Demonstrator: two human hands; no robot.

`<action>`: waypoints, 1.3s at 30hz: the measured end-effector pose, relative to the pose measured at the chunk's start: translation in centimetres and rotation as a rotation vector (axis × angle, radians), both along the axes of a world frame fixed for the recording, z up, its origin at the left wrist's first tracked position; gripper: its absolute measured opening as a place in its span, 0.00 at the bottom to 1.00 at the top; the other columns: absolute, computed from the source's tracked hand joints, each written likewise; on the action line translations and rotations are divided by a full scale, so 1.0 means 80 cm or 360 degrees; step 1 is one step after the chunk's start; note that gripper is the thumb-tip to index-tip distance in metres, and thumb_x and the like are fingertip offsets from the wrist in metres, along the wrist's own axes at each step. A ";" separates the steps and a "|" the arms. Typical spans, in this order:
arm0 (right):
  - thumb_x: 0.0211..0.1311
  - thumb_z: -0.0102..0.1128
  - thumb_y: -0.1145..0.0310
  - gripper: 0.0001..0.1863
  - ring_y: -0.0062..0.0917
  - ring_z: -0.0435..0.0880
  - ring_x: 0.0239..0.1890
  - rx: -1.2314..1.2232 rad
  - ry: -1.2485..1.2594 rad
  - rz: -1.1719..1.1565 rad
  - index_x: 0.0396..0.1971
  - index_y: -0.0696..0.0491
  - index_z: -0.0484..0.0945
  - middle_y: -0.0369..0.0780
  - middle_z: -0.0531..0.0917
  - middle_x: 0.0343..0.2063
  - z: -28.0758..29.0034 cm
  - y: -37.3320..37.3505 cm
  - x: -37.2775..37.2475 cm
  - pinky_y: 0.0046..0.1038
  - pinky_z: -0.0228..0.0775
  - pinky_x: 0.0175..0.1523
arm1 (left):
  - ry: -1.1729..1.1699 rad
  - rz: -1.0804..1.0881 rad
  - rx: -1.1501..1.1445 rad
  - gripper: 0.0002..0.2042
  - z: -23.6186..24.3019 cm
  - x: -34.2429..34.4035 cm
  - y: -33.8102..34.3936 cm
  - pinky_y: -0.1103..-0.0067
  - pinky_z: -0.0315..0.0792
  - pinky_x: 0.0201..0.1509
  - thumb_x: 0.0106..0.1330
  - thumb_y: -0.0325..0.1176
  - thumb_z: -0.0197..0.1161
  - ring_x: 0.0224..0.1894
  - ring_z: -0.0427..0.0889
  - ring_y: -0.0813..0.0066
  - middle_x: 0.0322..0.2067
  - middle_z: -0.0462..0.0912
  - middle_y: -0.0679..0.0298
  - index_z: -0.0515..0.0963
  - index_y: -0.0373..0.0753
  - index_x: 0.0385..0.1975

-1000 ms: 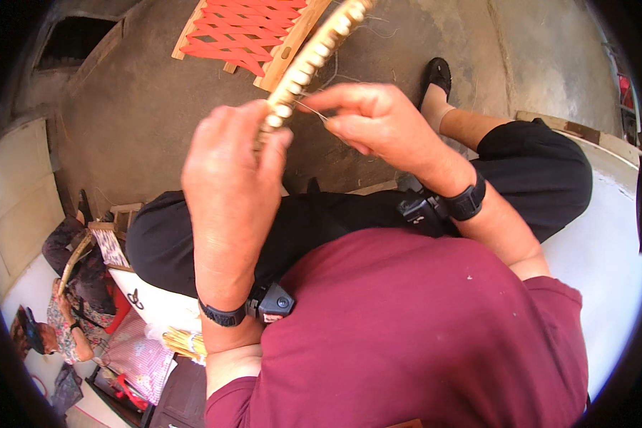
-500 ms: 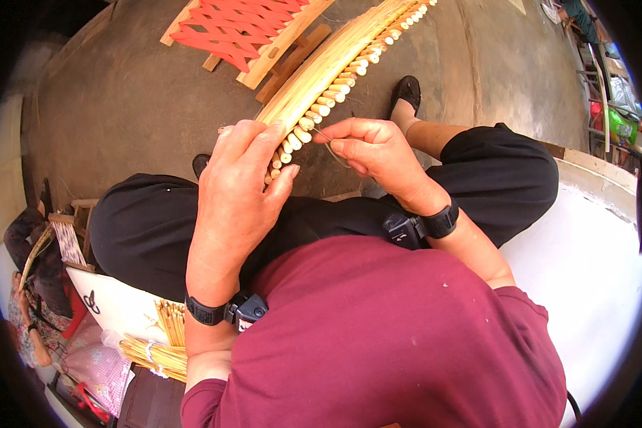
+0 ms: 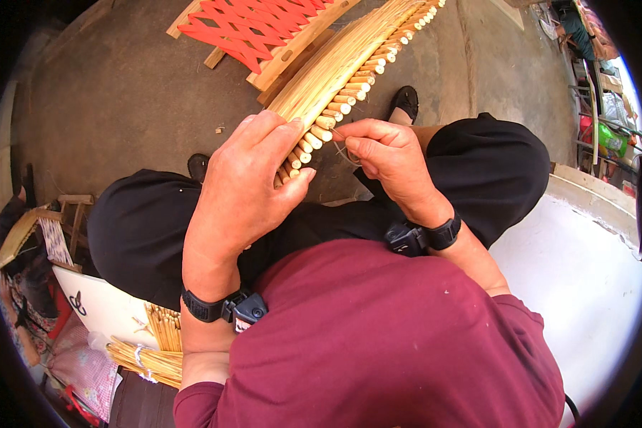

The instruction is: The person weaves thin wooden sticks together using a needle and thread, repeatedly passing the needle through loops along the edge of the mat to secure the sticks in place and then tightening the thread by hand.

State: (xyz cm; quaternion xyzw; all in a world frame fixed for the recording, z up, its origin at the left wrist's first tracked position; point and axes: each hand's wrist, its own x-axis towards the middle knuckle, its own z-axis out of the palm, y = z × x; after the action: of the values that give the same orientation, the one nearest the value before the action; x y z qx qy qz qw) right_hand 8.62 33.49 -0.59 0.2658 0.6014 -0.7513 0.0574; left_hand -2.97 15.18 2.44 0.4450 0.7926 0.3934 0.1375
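Above black trousers [image 3: 139,225], the left hand [image 3: 246,178] grips a row of pale sticks [image 3: 339,107]; the right hand [image 3: 392,160] pinches a thin strand [image 3: 346,156].

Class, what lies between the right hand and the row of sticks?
In the head view, a thin strand bridges the right hand and row of sticks.

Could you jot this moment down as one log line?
left hand: grips stalk strip | right hand: pinches thin strand by stalk ends | nearby: red-laced wooden frame, dark scissors
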 end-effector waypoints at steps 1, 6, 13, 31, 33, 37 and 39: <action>0.63 0.56 0.72 0.10 0.07 0.64 0.18 0.0005 -0.0005 0.0005 0.42 0.56 0.83 0.25 0.72 0.16 0.000 -0.001 -0.002 0.13 0.54 0.22 | 0.0008 0.0001 0.0008 0.21 0.000 -0.001 -0.001 0.73 0.73 0.40 0.44 0.22 0.69 0.36 0.78 0.59 0.35 0.76 0.56 0.76 0.31 0.43; 0.63 0.56 0.72 0.10 0.07 0.65 0.19 0.0091 -0.0035 -0.0003 0.41 0.57 0.83 0.26 0.75 0.18 0.000 -0.007 -0.009 0.13 0.55 0.23 | -0.0040 0.0006 -0.0020 0.21 0.003 -0.006 -0.005 0.73 0.73 0.39 0.44 0.21 0.68 0.35 0.78 0.59 0.34 0.75 0.57 0.76 0.32 0.42; 0.63 0.56 0.73 0.10 0.07 0.67 0.21 0.0021 0.0038 -0.0041 0.40 0.58 0.83 0.27 0.77 0.21 0.003 -0.016 -0.021 0.13 0.57 0.25 | 0.0042 -0.0006 0.0022 0.22 0.002 -0.014 -0.008 0.73 0.73 0.38 0.44 0.21 0.68 0.34 0.77 0.60 0.33 0.75 0.57 0.76 0.32 0.43; 0.58 0.57 0.74 0.06 0.30 0.83 0.30 0.1050 0.0204 0.0006 0.32 0.60 0.79 0.46 0.84 0.27 0.009 -0.034 -0.048 0.29 0.72 0.37 | 0.0044 -0.0007 0.0009 0.21 -0.001 -0.015 -0.009 0.75 0.73 0.36 0.45 0.21 0.68 0.32 0.78 0.63 0.32 0.75 0.58 0.76 0.31 0.43; 0.58 0.57 0.73 0.06 0.35 0.83 0.30 0.0945 0.0149 -0.0056 0.31 0.61 0.77 0.47 0.82 0.26 0.004 -0.034 -0.046 0.31 0.72 0.38 | -0.0003 0.0016 -0.0004 0.20 0.001 -0.008 -0.006 0.75 0.73 0.36 0.46 0.21 0.68 0.32 0.78 0.64 0.33 0.75 0.58 0.76 0.31 0.43; 0.58 0.57 0.73 0.07 0.35 0.83 0.31 0.0846 0.0136 -0.0113 0.30 0.62 0.75 0.48 0.82 0.26 0.004 -0.030 -0.047 0.32 0.72 0.39 | -0.0008 0.0030 0.0018 0.20 0.000 -0.009 -0.007 0.77 0.74 0.36 0.46 0.21 0.68 0.32 0.78 0.66 0.33 0.75 0.59 0.76 0.31 0.43; 0.58 0.57 0.74 0.07 0.36 0.82 0.33 0.0855 0.0039 -0.0055 0.30 0.63 0.74 0.48 0.82 0.27 0.010 -0.037 -0.052 0.32 0.72 0.41 | -0.0024 0.0023 0.0019 0.20 -0.001 -0.012 -0.010 0.77 0.73 0.35 0.47 0.22 0.68 0.31 0.78 0.66 0.32 0.74 0.59 0.76 0.32 0.44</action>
State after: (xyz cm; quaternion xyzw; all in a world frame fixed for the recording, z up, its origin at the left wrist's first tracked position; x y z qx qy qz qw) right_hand 4.43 30.53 0.22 0.2725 0.7753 -0.5687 -0.0354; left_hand -3.90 14.35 2.40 0.4370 0.7925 0.4024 0.1381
